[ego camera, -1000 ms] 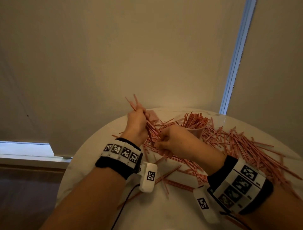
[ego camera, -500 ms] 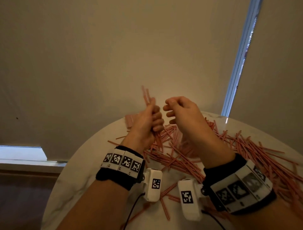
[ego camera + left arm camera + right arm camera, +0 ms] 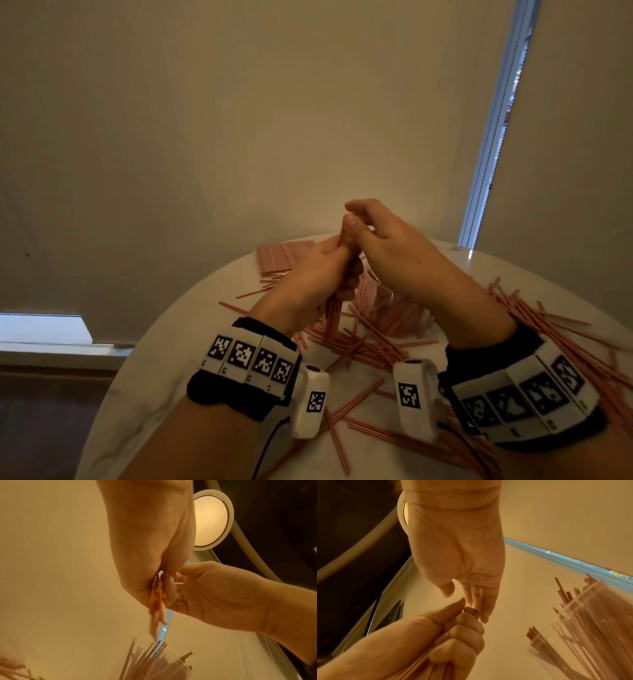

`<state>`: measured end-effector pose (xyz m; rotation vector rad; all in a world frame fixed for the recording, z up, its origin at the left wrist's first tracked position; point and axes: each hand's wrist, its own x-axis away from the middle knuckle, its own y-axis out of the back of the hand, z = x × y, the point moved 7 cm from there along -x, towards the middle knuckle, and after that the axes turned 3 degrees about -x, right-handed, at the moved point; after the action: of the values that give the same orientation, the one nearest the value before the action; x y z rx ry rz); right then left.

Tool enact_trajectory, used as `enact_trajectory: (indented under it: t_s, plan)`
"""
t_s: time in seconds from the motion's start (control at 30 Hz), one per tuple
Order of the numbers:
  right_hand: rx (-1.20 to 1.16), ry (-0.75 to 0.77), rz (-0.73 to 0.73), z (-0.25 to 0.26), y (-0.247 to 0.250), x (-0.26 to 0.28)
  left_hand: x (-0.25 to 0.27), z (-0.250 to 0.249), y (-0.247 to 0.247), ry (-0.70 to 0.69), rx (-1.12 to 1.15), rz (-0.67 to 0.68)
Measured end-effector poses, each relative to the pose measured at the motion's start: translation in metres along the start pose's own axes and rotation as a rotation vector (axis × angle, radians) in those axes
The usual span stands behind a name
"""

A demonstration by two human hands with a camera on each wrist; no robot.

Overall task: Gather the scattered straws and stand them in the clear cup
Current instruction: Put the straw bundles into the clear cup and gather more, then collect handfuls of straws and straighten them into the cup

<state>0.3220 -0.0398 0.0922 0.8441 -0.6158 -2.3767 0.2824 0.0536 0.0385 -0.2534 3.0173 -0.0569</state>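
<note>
My left hand (image 3: 318,270) grips a bundle of thin red straws (image 3: 332,318) upright in its fist above the round white table (image 3: 191,342). The bundle's lower ends (image 3: 157,608) hang over the clear cup (image 3: 154,664). My right hand (image 3: 376,236) is beside it, and its straight fingers (image 3: 476,595) touch the bundle's top ends (image 3: 471,611). The clear cup (image 3: 594,628) holds several standing straws. In the head view the cup (image 3: 400,308) is mostly hidden behind my right forearm.
Many loose straws (image 3: 565,342) lie scattered over the right and middle of the table, and some lie near my wrists (image 3: 359,401). A flat pack of straws (image 3: 284,257) lies at the far edge. A blind-covered window stands close behind the table.
My right hand has moved left onto the top of the bundle. The straw ends that stuck out above my left fist now sit nearly level with it. Both hands stay raised over the table.
</note>
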Motion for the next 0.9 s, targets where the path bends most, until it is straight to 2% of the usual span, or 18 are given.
enact_trajectory:
  t_s: [0.07,0.13,0.2,0.23,0.3,0.37,0.43,0.5,0.53,0.57,0.63,0.7,0.73,0.8,0.9]
  plan:
    - [0.093,-0.046,0.005,0.001,0.001,0.003,-0.004,-0.008,0.014,-0.069,0.208,-0.12]
    - [0.155,-0.139,0.195,-0.001,-0.012,0.011,-0.005,-0.013,0.027,-0.148,0.413,-0.254]
    - [0.049,-0.207,0.397,0.001,-0.029,0.022,-0.003,-0.016,0.033,-0.23,0.519,-0.366]
    - [-0.026,-0.206,0.433,0.006,-0.034,0.024,-0.003,-0.017,0.034,-0.272,0.534,-0.406]
    - [-0.031,-0.162,0.389,0.014,-0.032,0.022,-0.001,-0.02,0.034,-0.33,0.516,-0.445]
    - [0.054,-0.124,0.292,0.017,-0.028,0.017,0.0,-0.021,0.03,-0.332,0.451,-0.426]
    - [0.098,-0.102,0.241,0.016,-0.026,0.015,-0.001,-0.017,0.02,-0.271,0.377,-0.344]
    - [0.125,-0.097,0.263,0.013,-0.027,0.015,-0.003,-0.012,0.01,-0.189,0.289,-0.248]
    - [0.139,-0.098,0.291,0.01,-0.026,0.016,-0.004,-0.011,0.011,-0.172,0.271,-0.242]
    - [0.161,-0.1,0.323,0.008,-0.024,0.017,-0.004,-0.012,0.016,-0.174,0.282,-0.277]
    - [0.253,-0.098,0.411,0.003,-0.016,0.02,0.0,-0.018,0.042,-0.202,0.325,-0.45]
    - [0.337,-0.102,0.509,-0.002,-0.013,0.024,0.005,-0.023,0.064,-0.193,0.244,-0.576]
    - [0.349,-0.099,0.539,-0.003,-0.014,0.026,0.006,-0.024,0.067,-0.155,0.13,-0.563]
    - [0.33,-0.088,0.538,-0.002,-0.017,0.025,0.003,-0.018,0.057,-0.059,-0.15,-0.416]
    - [0.287,-0.078,0.394,-0.003,-0.008,0.017,0.002,-0.005,0.038,-0.007,-0.443,-0.22]
